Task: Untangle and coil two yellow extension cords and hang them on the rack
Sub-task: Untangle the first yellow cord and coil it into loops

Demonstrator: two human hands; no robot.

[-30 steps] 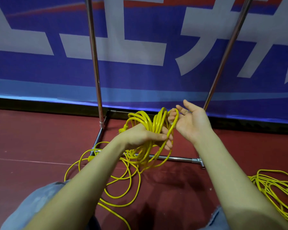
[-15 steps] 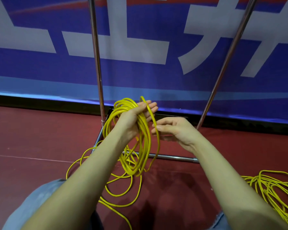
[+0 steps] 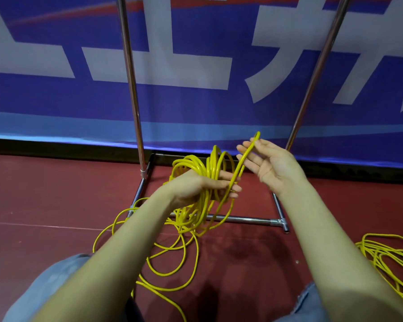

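Since the earlier frame, right hand [image 3: 271, 165] has risen, palm open, fingers nearly straight, a single cord loop [image 3: 247, 152] lying across them. Left hand [image 3: 196, 188] grips the bundled yellow coil [image 3: 197, 168], fingers curled round it, in front of the rack [image 3: 244, 220] base. Loose turns trail onto the red floor [image 3: 44, 194]. Second cord [image 3: 386, 259] lies heaped at near right.

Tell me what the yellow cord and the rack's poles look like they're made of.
Yellow extension cord: looks like a smooth, flexible plastic or rubber jacket, since it bends into loose loops. Rack: polished metal tubing, probably chromed steel, judging by its mirror-like highlights.
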